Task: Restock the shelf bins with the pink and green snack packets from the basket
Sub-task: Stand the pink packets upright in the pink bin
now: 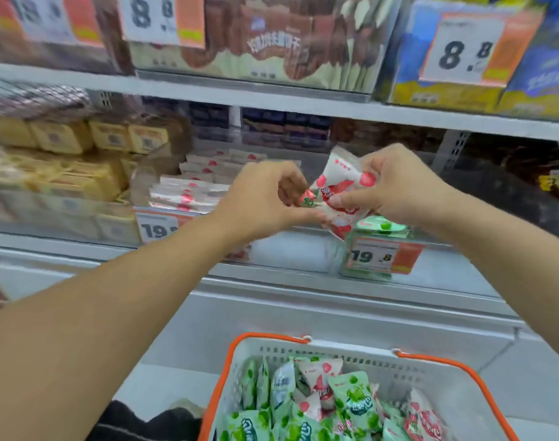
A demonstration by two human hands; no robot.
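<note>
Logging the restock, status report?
Both hands, left and right, gripping pink packets at the pink bin. Basket below holds more, mostly green. Nothing blocking.

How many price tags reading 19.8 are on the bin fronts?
2. One white-and-orange price tag sits below the bin of pink packets, partly hidden by the left arm; another white-and-orange price tag sits below the green packets at right. More may be out of view.

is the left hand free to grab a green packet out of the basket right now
Probably not straight away. The left hand is up at the shelf, pinching the pink packet with the right hand. The green packets lie uncovered in the open basket below.
</note>
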